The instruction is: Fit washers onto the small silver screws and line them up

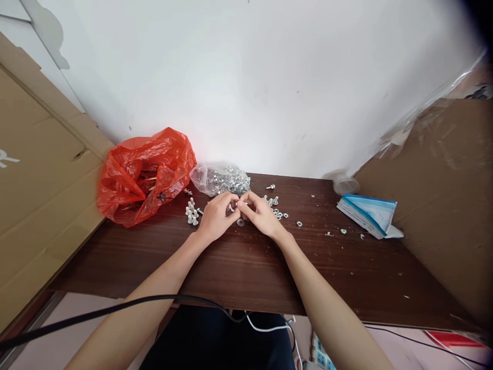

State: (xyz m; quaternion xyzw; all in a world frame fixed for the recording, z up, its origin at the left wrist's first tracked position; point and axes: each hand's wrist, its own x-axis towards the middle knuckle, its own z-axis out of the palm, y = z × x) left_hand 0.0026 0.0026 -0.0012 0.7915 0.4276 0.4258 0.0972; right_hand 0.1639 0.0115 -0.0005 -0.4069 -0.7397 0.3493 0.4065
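Note:
My left hand (pixel 217 217) and my right hand (pixel 264 216) meet over the middle of the table, thumbs and forefingers closed in a pinch. Between the fingertips a small shiny metal fastener (pixel 242 203) shows, mostly hidden, perhaps a bolt with a nut. Just below the fingers lies a flat washer (pixel 241 222). Several silver bolts (pixel 191 213) stand grouped beside my left hand. Past my right hand are more bolts (pixel 274 201), several loose nuts (pixel 278 214) and a single bolt (pixel 270 187) lying on its side.
Behind the hands rests a clear plastic bag (pixel 231 181) of metal fasteners, with a red plastic bag (pixel 148 174) to its left. A blue-and-white packet (pixel 367 213) lies at right. Cardboard (pixel 46 169) flanks the table (pixel 239 267). A black cable (pixel 127 305) crosses in front.

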